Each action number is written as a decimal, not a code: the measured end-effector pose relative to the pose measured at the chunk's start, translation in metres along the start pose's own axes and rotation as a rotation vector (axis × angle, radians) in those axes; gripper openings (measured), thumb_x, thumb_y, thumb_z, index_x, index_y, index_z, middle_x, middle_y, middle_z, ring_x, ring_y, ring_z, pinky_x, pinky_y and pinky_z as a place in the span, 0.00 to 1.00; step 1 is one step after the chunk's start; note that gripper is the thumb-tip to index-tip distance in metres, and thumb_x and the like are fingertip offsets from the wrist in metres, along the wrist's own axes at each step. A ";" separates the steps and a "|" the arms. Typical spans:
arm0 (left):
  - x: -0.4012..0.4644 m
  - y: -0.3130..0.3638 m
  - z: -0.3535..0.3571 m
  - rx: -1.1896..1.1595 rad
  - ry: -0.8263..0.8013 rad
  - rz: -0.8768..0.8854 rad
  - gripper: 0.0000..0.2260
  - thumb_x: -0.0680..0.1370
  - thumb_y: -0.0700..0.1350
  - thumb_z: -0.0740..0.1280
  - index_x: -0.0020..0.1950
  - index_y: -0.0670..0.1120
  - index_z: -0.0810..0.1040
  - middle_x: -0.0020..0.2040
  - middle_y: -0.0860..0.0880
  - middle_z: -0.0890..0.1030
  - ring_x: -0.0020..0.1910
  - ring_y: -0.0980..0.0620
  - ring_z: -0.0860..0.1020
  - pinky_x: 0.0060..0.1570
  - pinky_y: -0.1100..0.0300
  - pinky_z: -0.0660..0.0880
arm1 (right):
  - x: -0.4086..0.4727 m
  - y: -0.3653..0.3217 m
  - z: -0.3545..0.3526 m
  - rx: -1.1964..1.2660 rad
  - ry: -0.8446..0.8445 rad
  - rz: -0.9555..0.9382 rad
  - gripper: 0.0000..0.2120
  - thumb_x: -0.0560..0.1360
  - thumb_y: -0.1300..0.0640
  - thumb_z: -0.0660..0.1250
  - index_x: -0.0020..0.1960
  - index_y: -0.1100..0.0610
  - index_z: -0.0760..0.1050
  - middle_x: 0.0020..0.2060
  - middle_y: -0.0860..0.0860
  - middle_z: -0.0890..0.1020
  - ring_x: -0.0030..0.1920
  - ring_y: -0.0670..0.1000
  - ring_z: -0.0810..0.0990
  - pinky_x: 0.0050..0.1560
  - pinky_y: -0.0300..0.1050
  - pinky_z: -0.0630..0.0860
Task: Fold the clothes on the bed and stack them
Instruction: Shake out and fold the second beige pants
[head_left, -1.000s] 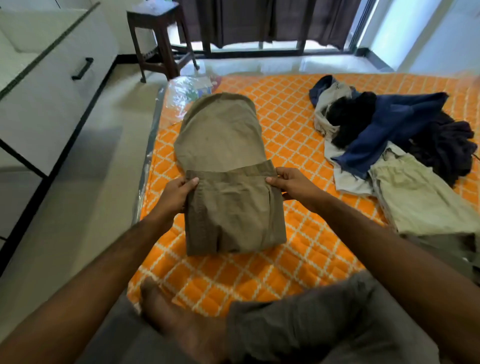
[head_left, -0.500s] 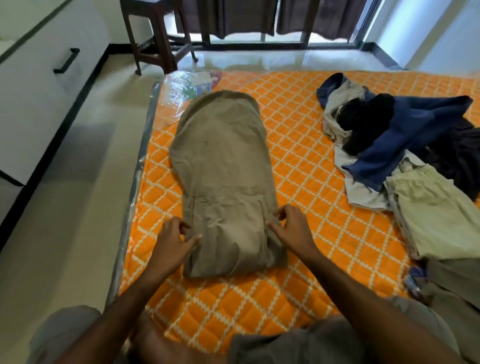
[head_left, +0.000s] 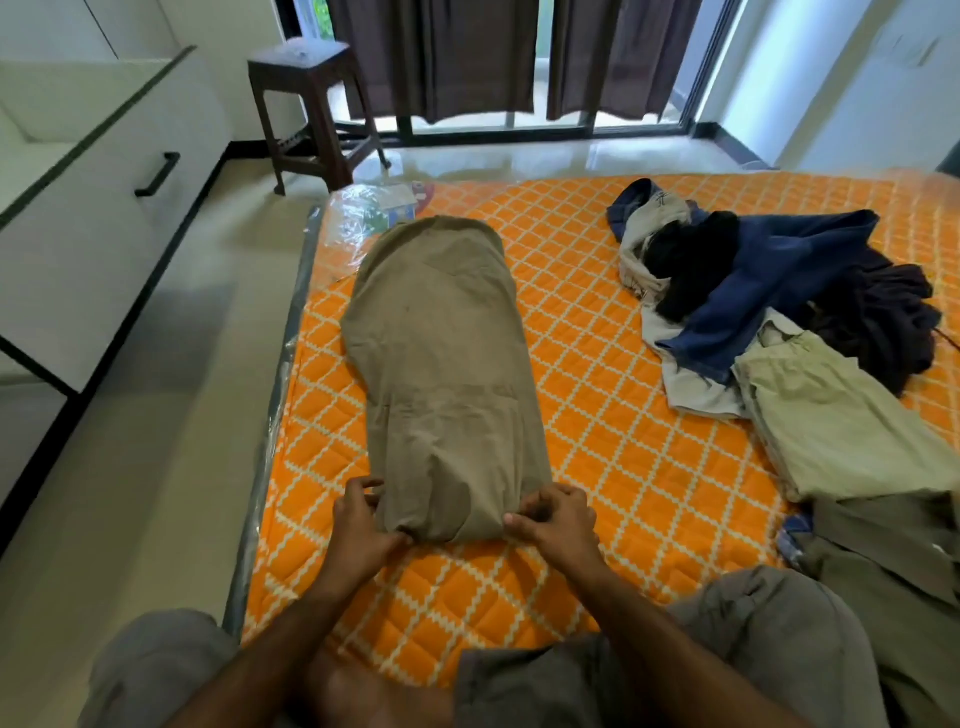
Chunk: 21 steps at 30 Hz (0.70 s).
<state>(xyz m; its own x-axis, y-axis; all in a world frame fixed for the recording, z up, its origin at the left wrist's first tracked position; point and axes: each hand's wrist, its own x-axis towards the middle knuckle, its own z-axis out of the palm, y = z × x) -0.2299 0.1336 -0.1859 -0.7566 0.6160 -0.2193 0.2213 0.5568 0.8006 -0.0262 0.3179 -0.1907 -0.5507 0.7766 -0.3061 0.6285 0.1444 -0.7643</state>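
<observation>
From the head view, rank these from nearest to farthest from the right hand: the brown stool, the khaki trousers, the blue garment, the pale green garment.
1. khaki trousers: the right hand pinches their near corner.
2. pale green garment: to its right, on the bed.
3. blue garment: farther back on the right, in the pile.
4. brown stool: on the floor beyond the bed, to the left.

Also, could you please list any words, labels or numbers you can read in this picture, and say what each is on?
None can be read.
Printed label under the clear plastic wrap at the mattress corner: too blurred.
Dark mark on the beige garment in the pile: illegible.
</observation>
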 end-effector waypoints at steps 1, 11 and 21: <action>-0.001 0.004 -0.004 -0.021 -0.003 0.009 0.41 0.51 0.47 0.79 0.63 0.46 0.70 0.54 0.46 0.77 0.50 0.53 0.79 0.43 0.59 0.78 | -0.002 0.001 -0.002 0.092 0.015 -0.005 0.14 0.60 0.36 0.77 0.39 0.41 0.80 0.45 0.42 0.82 0.50 0.48 0.81 0.52 0.56 0.79; 0.026 0.086 -0.076 0.030 0.056 0.208 0.21 0.65 0.36 0.81 0.52 0.49 0.78 0.44 0.51 0.82 0.37 0.58 0.80 0.35 0.65 0.74 | 0.007 -0.037 -0.077 0.401 -0.189 -0.058 0.06 0.80 0.60 0.69 0.47 0.59 0.74 0.40 0.56 0.83 0.42 0.48 0.80 0.43 0.39 0.73; 0.010 0.130 -0.088 0.034 0.052 0.207 0.20 0.70 0.31 0.77 0.58 0.43 0.77 0.49 0.42 0.80 0.43 0.46 0.82 0.34 0.66 0.78 | 0.011 -0.072 -0.116 0.405 -0.093 -0.300 0.07 0.83 0.57 0.64 0.49 0.61 0.71 0.43 0.51 0.78 0.44 0.43 0.77 0.48 0.43 0.72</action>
<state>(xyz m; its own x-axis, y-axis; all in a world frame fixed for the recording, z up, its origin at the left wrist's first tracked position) -0.2629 0.1635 -0.0351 -0.7237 0.6898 -0.0225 0.3951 0.4409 0.8059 -0.0135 0.3871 -0.0734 -0.7320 0.6772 -0.0750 0.1828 0.0891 -0.9791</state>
